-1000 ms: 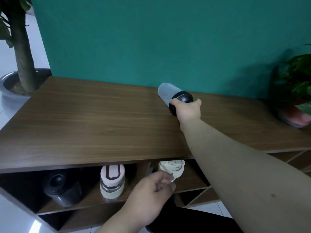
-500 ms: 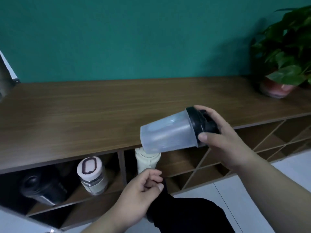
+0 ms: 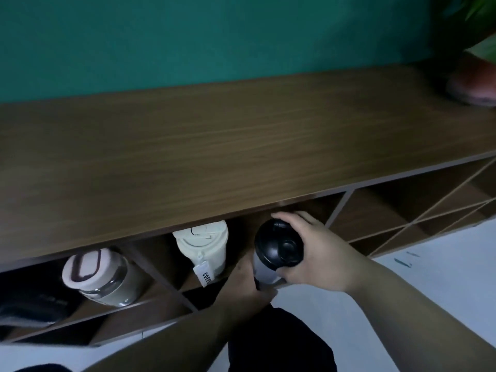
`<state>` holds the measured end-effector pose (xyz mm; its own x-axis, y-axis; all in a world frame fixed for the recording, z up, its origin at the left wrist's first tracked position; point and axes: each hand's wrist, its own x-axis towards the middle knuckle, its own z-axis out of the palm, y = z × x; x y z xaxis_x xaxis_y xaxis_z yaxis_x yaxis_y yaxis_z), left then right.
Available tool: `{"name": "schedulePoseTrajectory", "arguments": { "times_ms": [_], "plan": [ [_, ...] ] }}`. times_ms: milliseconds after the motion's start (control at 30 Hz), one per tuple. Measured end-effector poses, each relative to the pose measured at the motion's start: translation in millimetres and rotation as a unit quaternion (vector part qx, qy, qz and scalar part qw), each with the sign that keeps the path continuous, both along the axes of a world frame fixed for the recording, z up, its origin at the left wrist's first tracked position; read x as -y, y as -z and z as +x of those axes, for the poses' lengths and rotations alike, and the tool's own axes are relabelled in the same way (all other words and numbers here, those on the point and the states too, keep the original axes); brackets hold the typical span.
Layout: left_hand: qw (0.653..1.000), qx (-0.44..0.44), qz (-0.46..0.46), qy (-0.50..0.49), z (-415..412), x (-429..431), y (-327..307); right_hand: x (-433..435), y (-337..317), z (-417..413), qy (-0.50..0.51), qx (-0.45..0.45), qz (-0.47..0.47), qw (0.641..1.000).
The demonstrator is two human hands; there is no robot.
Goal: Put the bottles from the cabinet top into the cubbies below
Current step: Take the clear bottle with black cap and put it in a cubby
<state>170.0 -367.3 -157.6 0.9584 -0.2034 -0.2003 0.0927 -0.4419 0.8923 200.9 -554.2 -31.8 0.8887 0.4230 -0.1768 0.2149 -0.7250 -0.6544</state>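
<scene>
In the head view, a shaker bottle (image 3: 276, 252) with a black lid and a frosted clear body is held at the mouth of a cubby (image 3: 303, 210) just under the front edge of the cabinet top (image 3: 241, 146). Its long axis runs from the lid, turned up toward the camera, down to the base toward 7 o'clock. The right hand (image 3: 319, 255) is wrapped around the lid from the 3 o'clock side, fingers over its far rim and thumb under it. The left hand (image 3: 245, 287) is closed about the lower body from the 8 o'clock side. At 9 o'clock of the shaker, in the neighbouring cubby, a cream cup (image 3: 202, 247) with a hanging tag lies lid outward; further toward 9 o'clock a glass jar (image 3: 103, 277) with a pale lid is seen, and beyond it a dark bottle (image 3: 32, 304), blurred. Toward 3 o'clock the cubbies (image 3: 408, 205) stand open. A potted plant (image 3: 475, 87) sits on the cabinet top at 1 o'clock, well apart.
</scene>
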Motion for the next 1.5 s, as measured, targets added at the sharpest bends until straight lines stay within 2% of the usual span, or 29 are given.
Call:
{"name": "schedulePoseTrajectory", "arguments": {
  "times_ms": [100,200,300,467,567,700,800,1067,1300,1400,1500],
  "plan": [
    [0.996,0.048,0.043,-0.064,18,9,25,-7,20,21,-0.017,0.006,-0.014,1.000],
    [0.992,-0.003,0.087,-0.094,30,13,40,-9,33,38,-0.023,0.002,-0.013,1.000],
    [0.985,-0.006,0.109,-0.131,37,20,42,-7,43,46,-0.030,-0.009,0.000,1.000],
    [0.976,-0.013,0.150,-0.158,41,33,45,-4,55,48,0.006,-0.021,0.060,0.998],
    [0.965,0.015,0.194,-0.177,42,39,51,-2,62,45,0.016,-0.020,0.100,0.995],
    [0.952,0.043,0.227,-0.200,42,43,54,1,75,37,0.089,-0.014,0.172,0.981],
    [0.951,0.054,0.226,-0.204,42,44,56,2,83,38,0.125,-0.028,0.220,0.967],
    [0.953,0.059,0.225,-0.196,44,43,59,8,102,45,0.145,-0.037,0.200,0.968],
    [0.959,0.047,0.207,-0.187,44,42,53,6,111,40,0.167,-0.042,0.230,0.958],
    [0.968,0.036,0.177,-0.175,43,39,52,6,102,37,0.143,-0.034,0.215,0.965],
    [0.981,0.020,0.097,-0.165,37,35,47,5,91,33,0.131,-0.021,0.221,0.966]
  ]
}}
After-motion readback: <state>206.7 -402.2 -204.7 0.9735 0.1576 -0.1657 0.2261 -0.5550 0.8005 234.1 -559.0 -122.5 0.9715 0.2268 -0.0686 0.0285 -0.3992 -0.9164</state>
